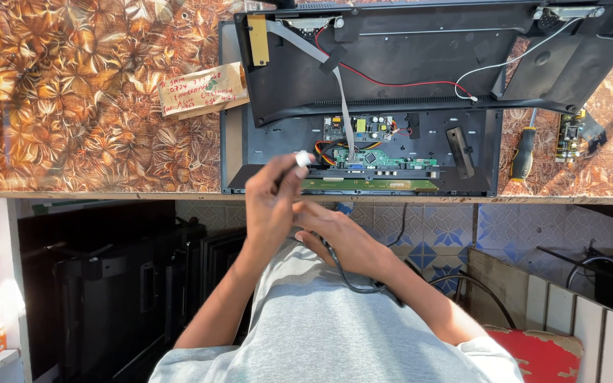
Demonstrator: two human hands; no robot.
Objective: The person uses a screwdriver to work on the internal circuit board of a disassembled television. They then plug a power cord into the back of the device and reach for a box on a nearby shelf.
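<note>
My left hand (272,202) is raised at the table's front edge, its fingers closed on a small silver-tipped cable plug (302,159). Just below and to the right, my right hand (342,237) grips the black cable (352,284), which loops down across my grey shirt. Beyond the hands an opened flat-screen monitor (473,152) lies face down, showing green circuit boards (363,138), a grey ribbon cable (342,99) and coloured wires. Its removed black back cover (420,64) lies over the far half, with red and white wires across it.
A brown paper envelope (203,90) lies left of the monitor on the patterned brown tabletop (86,106). A screwdriver (523,152) and a small circuit board (571,136) lie at the right. Black screens (108,284) stand under the table; a red cushion (540,351) sits lower right.
</note>
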